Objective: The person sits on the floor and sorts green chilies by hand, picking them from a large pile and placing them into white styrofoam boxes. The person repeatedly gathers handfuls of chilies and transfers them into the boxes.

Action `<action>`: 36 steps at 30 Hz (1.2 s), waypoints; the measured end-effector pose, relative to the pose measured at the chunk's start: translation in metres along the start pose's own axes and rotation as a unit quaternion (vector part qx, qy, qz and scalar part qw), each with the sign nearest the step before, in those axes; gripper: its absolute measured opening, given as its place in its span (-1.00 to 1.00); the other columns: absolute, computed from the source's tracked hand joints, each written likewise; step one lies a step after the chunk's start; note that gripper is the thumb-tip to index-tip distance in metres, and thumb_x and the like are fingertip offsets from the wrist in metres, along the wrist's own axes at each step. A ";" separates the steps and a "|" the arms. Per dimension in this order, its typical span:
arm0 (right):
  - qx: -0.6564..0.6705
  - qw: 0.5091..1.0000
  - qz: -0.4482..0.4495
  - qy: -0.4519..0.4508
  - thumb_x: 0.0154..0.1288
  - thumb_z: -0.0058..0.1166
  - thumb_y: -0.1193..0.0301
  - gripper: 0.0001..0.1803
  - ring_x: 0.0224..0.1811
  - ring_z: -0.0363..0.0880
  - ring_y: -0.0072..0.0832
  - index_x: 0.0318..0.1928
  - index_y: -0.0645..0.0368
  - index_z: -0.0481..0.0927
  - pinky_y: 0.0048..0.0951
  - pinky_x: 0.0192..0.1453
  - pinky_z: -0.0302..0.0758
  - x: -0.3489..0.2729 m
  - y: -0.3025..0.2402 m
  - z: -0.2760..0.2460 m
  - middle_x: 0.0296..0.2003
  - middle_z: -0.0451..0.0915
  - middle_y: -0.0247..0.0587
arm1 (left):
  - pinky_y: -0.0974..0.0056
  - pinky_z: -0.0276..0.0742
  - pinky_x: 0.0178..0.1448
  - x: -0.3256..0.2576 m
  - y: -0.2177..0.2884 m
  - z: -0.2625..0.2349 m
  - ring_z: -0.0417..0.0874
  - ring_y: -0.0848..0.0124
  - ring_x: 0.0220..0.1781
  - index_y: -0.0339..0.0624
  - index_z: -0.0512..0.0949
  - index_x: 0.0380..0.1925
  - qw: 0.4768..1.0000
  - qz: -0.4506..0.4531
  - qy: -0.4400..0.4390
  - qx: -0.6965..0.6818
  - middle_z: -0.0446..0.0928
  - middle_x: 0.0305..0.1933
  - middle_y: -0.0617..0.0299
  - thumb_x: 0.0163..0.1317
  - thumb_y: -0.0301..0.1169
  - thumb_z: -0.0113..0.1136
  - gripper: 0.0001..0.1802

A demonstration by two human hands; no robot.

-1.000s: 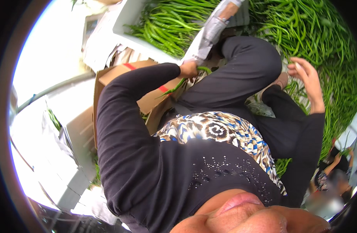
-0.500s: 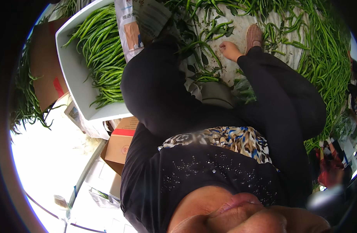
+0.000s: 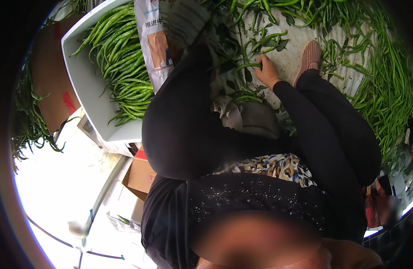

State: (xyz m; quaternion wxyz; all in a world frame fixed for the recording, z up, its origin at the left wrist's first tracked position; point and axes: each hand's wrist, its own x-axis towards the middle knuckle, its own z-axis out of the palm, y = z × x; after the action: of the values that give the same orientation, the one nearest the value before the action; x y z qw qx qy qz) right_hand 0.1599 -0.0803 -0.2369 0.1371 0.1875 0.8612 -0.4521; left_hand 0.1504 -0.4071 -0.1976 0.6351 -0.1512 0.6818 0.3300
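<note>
My right hand (image 3: 266, 72) is closed, with a long green chili pepper (image 3: 248, 66) pinched between thumb and fingers. The pepper's free end points left. Beneath and around this hand, loose green chilies with leaves (image 3: 265, 42) lie on a pale, dirt-specked sheet (image 3: 285, 58). More peppers (image 3: 246, 97) rest just below the hand. To the left, a white foam box (image 3: 76, 67) holds many long green chilies (image 3: 121, 62), laid mostly alongside one another. My left arm (image 3: 159, 215) runs down beside my body, and its hand is out of sight.
Printed paper (image 3: 153, 54) hangs over the box's right edge, near my bent knee. A large heap of chilies (image 3: 390, 89) curves along the right side, past my foot in a pink slipper (image 3: 310, 56). Cardboard boxes (image 3: 141, 175) stand at the lower left.
A chili pepper now shows in my right hand, which had curled fingers with no pepper visible before. The whole view has shifted slightly, and my bent knee sits further right.
</note>
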 end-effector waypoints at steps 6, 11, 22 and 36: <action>-0.006 0.985 -0.157 -0.065 0.11 0.16 0.40 -0.60 -0.19 0.48 -0.06 -0.04 0.14 0.35 -0.11 -0.15 0.44 0.022 -0.066 0.000 -0.04 0.33 -0.14 | 0.29 0.45 -0.54 -0.009 -0.005 0.008 0.57 0.38 -0.58 -0.29 0.57 -0.15 0.998 -0.011 -0.030 -0.062 0.63 -0.41 0.14 0.18 -0.39 0.22 -0.73; -0.226 0.969 -0.070 -0.068 0.02 0.30 0.37 -0.37 -0.10 0.52 -0.08 0.11 0.20 0.36 -0.11 -0.10 0.54 0.059 -0.077 0.043 0.01 0.38 -0.06 | 0.29 0.44 -0.54 -0.014 -0.007 0.012 0.56 0.39 -0.58 -0.29 0.56 -0.13 0.993 -0.030 -0.061 -0.095 0.63 -0.40 0.14 0.19 -0.39 0.22 -0.72; 0.069 0.992 -0.029 -0.105 0.26 0.08 0.24 -0.73 -0.13 0.61 -0.32 -0.11 0.04 0.69 -0.32 0.00 0.50 0.085 -0.057 -0.073 -0.20 0.67 -0.17 | 0.31 0.41 -0.54 -0.012 -0.012 0.015 0.54 0.40 -0.59 -0.30 0.55 -0.10 0.985 -0.027 -0.094 -0.142 0.63 -0.39 0.13 0.19 -0.39 0.24 -0.70; 0.211 0.941 0.155 -0.212 0.29 0.09 0.39 -0.74 -0.52 0.39 -0.71 -0.04 0.19 0.53 -0.68 -0.49 0.36 0.063 -0.080 -0.126 -0.38 0.54 -0.38 | 0.32 0.38 -0.54 -0.011 -0.022 0.015 0.51 0.43 -0.60 -0.31 0.54 -0.06 0.972 0.004 -0.140 -0.187 0.63 -0.36 0.12 0.19 -0.39 0.27 -0.66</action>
State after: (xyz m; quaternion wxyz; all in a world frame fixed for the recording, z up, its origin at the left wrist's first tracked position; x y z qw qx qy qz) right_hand 0.0598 -0.0050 -0.1341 0.3422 0.2430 0.6569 -0.6263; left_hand 0.1768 -0.4161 -0.1924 0.6835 -0.2170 0.5133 0.4714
